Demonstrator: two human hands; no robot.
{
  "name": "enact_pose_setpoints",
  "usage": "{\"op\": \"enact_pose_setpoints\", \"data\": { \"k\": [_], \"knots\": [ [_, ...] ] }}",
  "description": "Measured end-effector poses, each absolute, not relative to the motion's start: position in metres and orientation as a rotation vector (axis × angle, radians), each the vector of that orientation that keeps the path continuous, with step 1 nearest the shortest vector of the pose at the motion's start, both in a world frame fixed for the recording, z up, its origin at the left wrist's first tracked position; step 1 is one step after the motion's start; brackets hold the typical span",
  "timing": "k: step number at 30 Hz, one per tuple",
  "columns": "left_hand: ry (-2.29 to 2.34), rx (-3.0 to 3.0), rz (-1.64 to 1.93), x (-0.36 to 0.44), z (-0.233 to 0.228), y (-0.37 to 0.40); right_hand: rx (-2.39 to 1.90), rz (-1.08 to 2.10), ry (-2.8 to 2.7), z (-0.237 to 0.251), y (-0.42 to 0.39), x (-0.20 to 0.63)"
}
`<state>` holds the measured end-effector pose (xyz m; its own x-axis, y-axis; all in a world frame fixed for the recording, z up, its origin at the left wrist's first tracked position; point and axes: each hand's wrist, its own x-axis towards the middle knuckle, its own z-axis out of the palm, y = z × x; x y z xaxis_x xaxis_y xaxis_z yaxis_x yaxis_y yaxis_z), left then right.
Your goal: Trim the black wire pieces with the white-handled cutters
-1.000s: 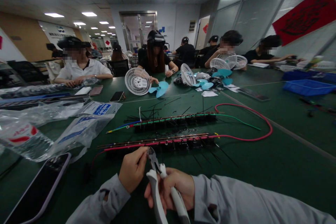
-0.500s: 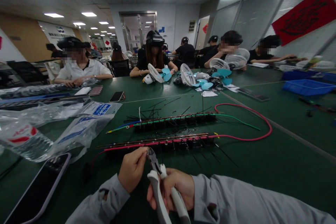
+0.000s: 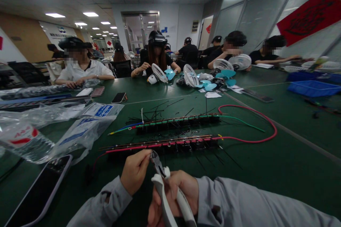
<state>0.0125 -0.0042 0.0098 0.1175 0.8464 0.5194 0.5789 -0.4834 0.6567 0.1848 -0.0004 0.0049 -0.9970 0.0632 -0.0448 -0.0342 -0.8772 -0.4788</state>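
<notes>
In my right hand is a pair of cutting pliers with white and grey handles, its jaws pointing up and away from me. The fingers lie loosely behind the handles, with the thumb over one of them. My left hand is closed in a pinch right beside the jaw tips; whatever is between its fingertips is too small to make out. Just beyond both hands lies the nearer black strip, with a red cable along it and thin black ties sticking out. Behind it rests a second strip with a green cable.
At left lie a phone, a water bottle and clear plastic bags. Across the green table, people sit near fan parts. A blue tray stands at right. Loose black ties are scattered around the strips.
The fingers of my right hand have loosened and dropped lower on the plier handles. My left hand stays almost still. Across the table, a person's hand has risen beside a fan.
</notes>
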Motion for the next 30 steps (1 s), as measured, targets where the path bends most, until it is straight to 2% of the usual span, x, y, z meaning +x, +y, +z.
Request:
{"op": "enact_pose_setpoints", "data": {
  "k": [8,30],
  "knots": [
    [1.397,2.1,1.285,0.012,0.01,-0.004,-0.058,3.131,-0.639,0.013,0.006,0.191],
    [1.387,2.17,1.224,0.012,0.011,-0.004,-0.07,3.104,-0.772,0.011,0.005,0.193]
  ]
}}
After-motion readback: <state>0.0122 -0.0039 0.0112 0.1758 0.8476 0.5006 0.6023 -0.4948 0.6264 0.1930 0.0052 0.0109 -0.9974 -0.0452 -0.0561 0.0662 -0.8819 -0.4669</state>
